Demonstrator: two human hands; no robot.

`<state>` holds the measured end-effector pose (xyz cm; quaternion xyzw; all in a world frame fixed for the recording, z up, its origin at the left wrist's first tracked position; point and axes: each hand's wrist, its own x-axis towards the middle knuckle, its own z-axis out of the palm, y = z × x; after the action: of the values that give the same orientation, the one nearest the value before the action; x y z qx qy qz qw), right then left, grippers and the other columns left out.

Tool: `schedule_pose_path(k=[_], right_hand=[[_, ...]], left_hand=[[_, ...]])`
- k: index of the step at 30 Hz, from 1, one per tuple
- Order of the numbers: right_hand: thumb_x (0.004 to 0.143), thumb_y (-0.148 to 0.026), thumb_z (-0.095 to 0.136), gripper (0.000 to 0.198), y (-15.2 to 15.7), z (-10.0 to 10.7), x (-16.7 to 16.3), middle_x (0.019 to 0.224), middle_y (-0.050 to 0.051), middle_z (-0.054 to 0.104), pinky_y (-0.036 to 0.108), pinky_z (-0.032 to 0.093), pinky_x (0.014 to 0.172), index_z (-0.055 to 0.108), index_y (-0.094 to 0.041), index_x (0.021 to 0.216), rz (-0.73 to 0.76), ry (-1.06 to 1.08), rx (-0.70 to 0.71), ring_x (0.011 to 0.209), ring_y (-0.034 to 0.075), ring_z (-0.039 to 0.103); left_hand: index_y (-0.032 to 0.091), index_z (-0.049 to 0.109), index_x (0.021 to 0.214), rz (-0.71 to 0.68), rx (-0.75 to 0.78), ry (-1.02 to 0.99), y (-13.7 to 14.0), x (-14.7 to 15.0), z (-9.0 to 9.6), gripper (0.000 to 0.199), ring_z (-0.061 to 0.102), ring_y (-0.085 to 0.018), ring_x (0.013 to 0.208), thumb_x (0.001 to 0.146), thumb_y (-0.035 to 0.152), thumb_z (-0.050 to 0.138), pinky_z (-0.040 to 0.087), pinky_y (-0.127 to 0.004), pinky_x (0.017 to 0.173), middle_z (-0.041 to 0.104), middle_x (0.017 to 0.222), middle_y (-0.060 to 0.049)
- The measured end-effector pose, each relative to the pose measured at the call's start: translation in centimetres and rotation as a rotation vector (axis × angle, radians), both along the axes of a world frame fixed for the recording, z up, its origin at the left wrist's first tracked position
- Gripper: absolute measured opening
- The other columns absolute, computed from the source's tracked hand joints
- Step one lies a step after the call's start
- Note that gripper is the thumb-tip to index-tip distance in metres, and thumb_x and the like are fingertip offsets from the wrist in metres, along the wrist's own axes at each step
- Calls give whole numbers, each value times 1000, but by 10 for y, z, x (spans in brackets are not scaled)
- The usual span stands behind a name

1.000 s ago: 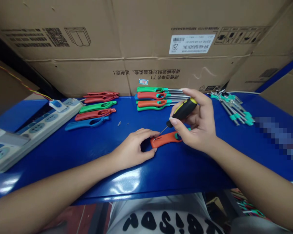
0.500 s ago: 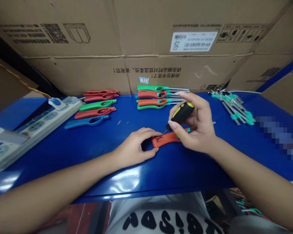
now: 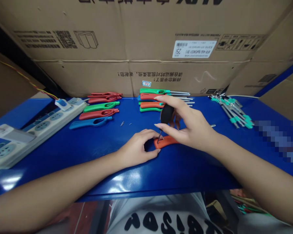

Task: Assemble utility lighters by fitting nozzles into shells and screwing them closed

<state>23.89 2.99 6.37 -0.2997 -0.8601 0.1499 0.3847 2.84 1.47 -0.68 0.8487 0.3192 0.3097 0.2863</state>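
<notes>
An orange lighter [image 3: 168,141] of the long-nosed kind lies flat on the blue table, its right part hidden behind my right hand. My left hand [image 3: 139,148] pinches the handle's left end between thumb and fingers. In my right hand [image 3: 188,125] is a screwdriver [image 3: 166,114] with a black handle, gripped between thumb and fingers. It stands nearly upright, and its tip meets the lighter near the handle's left end. Several tiny screws [image 3: 122,123] lie on the table beyond my left hand.
Red, green and blue lighter shells [image 3: 91,122] lie at the back left, beside a power strip [image 3: 42,130]. Finished-looking lighters [image 3: 152,96] with metal tubes are stacked at the back middle. Metal tubes with teal ends [image 3: 234,112] are heaped at the right. Behind stands a cardboard wall [image 3: 151,66].
The screwdriver has swung from a right-leaning slant to nearly upright, and my right hand has turned and shifted left with it. My left hand keeps its hold on the lighter.
</notes>
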Motion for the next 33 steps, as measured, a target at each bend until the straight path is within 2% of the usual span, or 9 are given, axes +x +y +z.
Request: schedule_pose_path(k=[4, 8, 13, 15, 19, 21, 26, 31, 33], right_hand=[[93, -25, 63, 63, -1, 21, -8, 150, 5, 53, 41, 59, 91, 40, -32, 151, 82, -106, -78, 121, 30, 63], [99, -18, 50, 58, 0, 20, -12, 155, 6, 46, 36, 60, 87, 35, -30, 154, 216, -72, -164, 122, 25, 62], [89, -35, 73, 48, 7, 3, -3, 132, 8, 67, 38, 58, 92, 57, -26, 133, 55, -22, 193, 110, 26, 68], [86, -39, 76, 50, 8, -1, 0, 123, 8, 71, 37, 58, 89, 59, -24, 130, 62, -29, 288, 103, 25, 71], [104, -29, 48, 45, 5, 0, -1, 132, 10, 65, 30, 59, 80, 41, -22, 148, 172, -4, 38, 102, 18, 70], [104, -28, 45, 43, 3, 1, -3, 134, 11, 64, 27, 59, 74, 42, -21, 147, 156, 19, -16, 96, 16, 70], [92, -45, 68, 42, 3, 2, -1, 115, 7, 74, 29, 58, 78, 62, -22, 126, -25, -32, 360, 84, 18, 72], [108, -32, 33, 45, 1, 6, 0, 126, 6, 69, 25, 58, 69, 37, -25, 153, 154, -55, 19, 79, 12, 71], [106, -36, 44, 41, 2, 5, 0, 125, 7, 69, 25, 56, 66, 48, -23, 145, 111, -31, 71, 78, 12, 70]], left_hand=[[18, 63, 98, 25, -33, -7, -1, 0, 3, 23, 68, -20, 96, 78, 12, 71, 53, -34, 89, 72, 101, -4], [19, 63, 93, 23, -59, -34, -1, 0, 4, 19, 69, -18, 93, 78, 12, 73, 53, -32, 89, 73, 97, -1], [20, 63, 95, 40, -29, -25, 1, 0, 0, 21, 70, -20, 96, 77, 15, 74, 53, -33, 89, 74, 100, -1], [20, 64, 95, 44, -21, -19, 1, 0, 0, 20, 70, -20, 95, 78, 15, 74, 53, -33, 88, 74, 100, -1], [20, 63, 93, 37, -37, -27, 0, -1, 2, 20, 70, -17, 91, 78, 13, 73, 53, -30, 86, 73, 97, 1], [20, 62, 93, 32, -33, -34, 0, -1, 2, 21, 70, -17, 91, 77, 13, 74, 53, -30, 87, 73, 96, 2], [20, 64, 95, 30, -9, -42, 0, -1, 0, 21, 70, -18, 95, 78, 13, 74, 53, -30, 89, 74, 100, 0], [20, 64, 94, 18, -51, -37, 1, -1, 1, 19, 70, -18, 96, 79, 14, 74, 52, -32, 91, 73, 100, 0], [20, 64, 94, 17, -61, -36, 2, -1, 2, 19, 70, -18, 97, 79, 14, 74, 52, -32, 92, 73, 101, -1]])
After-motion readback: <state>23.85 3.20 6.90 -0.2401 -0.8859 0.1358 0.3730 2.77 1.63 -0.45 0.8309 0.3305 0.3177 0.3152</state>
